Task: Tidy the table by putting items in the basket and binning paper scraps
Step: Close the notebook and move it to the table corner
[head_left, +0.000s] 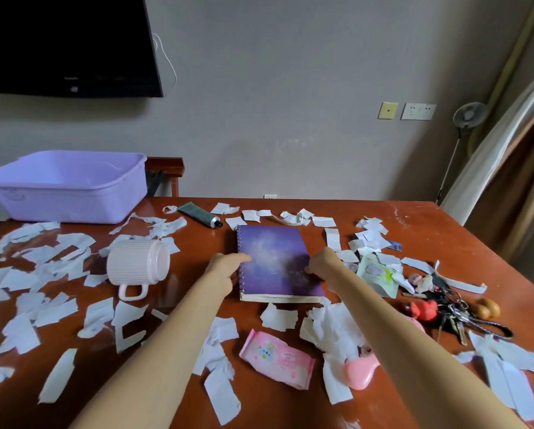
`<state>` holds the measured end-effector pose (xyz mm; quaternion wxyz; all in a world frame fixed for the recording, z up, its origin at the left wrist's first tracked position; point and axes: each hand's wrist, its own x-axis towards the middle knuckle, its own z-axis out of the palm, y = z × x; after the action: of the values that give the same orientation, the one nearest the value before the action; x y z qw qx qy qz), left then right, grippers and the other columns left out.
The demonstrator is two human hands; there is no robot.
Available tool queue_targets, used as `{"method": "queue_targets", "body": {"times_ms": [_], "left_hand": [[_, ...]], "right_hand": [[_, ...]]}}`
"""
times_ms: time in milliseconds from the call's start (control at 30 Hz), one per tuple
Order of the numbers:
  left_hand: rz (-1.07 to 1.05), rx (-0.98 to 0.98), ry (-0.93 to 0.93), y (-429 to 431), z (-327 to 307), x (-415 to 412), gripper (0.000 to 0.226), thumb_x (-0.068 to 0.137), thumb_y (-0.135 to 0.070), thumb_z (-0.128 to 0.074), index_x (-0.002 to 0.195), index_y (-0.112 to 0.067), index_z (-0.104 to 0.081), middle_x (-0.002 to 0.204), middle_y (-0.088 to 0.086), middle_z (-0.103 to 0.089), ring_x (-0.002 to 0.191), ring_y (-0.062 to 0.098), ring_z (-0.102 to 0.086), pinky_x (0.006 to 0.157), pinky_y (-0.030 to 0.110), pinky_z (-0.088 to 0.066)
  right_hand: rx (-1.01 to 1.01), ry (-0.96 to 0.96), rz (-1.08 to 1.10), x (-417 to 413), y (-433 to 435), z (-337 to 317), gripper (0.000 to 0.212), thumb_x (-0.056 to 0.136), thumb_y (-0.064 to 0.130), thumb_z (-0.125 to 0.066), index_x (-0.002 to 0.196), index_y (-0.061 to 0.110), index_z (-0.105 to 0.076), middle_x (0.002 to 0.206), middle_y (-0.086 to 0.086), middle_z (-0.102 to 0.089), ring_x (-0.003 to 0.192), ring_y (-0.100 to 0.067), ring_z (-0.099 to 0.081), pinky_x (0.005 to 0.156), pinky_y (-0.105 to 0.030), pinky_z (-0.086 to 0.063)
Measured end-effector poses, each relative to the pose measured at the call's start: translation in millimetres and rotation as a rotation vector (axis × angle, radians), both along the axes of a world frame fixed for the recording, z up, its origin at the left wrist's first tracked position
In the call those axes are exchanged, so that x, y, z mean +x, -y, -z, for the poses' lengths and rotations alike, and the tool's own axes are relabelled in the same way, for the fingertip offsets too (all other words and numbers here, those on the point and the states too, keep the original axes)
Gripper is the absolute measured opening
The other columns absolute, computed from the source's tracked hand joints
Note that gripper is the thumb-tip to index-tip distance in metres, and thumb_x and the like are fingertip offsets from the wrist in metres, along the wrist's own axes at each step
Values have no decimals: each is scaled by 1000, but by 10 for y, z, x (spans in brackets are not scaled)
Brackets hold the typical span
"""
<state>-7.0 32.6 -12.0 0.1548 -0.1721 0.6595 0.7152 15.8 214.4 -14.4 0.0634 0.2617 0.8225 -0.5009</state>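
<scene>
- The left hand point(225, 265) lies at the spiral-bound edge of a purple, cloud-printed notebook point(275, 258), with its fingers fairly straight and touching the wire binding.
- The right hand point(324, 262) is at the opposite long edge with its fingers bent down onto the cover. Whether they actually pinch the book I cannot tell.
- The notebook lies flat on the reddish-brown wooden worktop point(414, 224), in the middle and between the two hands. It appears not yet lifted.
- My reading of the step is that the notebook is being taken as an item for the basket.
- Just left of the left hand is a pale pink ribbed plastic mug point(138, 263), tipped on its side.
- Beyond the book lies a dark green squeeze tube point(200, 215). Near the right arm are a green-and-white pouch point(377, 274) and a bunch of keys with charms point(454, 311). Closer in is a pink wrapped tissue pack point(278, 357).
- Torn white paper scraps point(58, 255) cover most of the surface.
- The lilac plastic basket point(58, 205) stands at the far left corner, well apart from the book. Its inside is only partly visible.
- The next move likely calls for a firm two-sided grip, a lift clear of the scraps, and a carry past the mug to the basket.
- No bin is in view.
</scene>
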Motion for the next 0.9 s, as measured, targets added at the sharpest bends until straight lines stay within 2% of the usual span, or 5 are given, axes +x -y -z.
{"method": "queue_targets", "body": {"times_ms": [300, 433, 600, 767, 900], "left_hand": [[-18, 1, -97, 132, -167, 43, 30, 85, -1, -63, 112, 10, -59, 61, 10, -64, 32, 10, -59, 34, 14, -45], [-87, 6, -95, 187, -195, -27, 42, 83, -12, -69, 120, 4, -56, 94, 17, -63, 63, 20, -61, 52, 24, -47], [-50, -2, -59, -10, -188, 42, 25, 82, -11, -69, 98, -3, -50, 88, 16, -60, 67, 24, -58, 57, 27, -44], [32, -8, -34, -402, -142, 119, 26, 83, -11, -68, 101, -1, -52, 79, 12, -59, 65, 21, -59, 54, 27, -45], [122, 39, -42, -780, -215, 176, 17, 84, -4, -66, 99, -1, -59, 71, 10, -61, 51, 19, -62, 47, 21, -48]], "right_hand": [[-88, -16, -58, 15, 169, -120, 17, 88, 19, -62, 85, 3, -58, 78, -10, -51, 63, -18, -46, 57, -23, -35], [-270, -78, 2, -30, 223, -197, 31, 88, 35, -60, 95, 5, -58, 87, -7, -59, 74, -18, -56, 60, -21, -39], [-195, -109, 36, 49, 91, -316, 26, 90, 19, -61, 69, 8, -50, 75, -6, -52, 58, -12, -44, 50, -20, -31], [-98, -135, 69, 153, -280, -324, 27, 90, 20, -62, 108, 1, -54, 96, -9, -49, 69, -17, -45, 48, -21, -26], [-24, -128, 125, 253, -658, -360, 26, 88, 18, -64, 70, 8, -47, 85, -10, -52, 53, -11, -37, 45, -20, -28]]}}
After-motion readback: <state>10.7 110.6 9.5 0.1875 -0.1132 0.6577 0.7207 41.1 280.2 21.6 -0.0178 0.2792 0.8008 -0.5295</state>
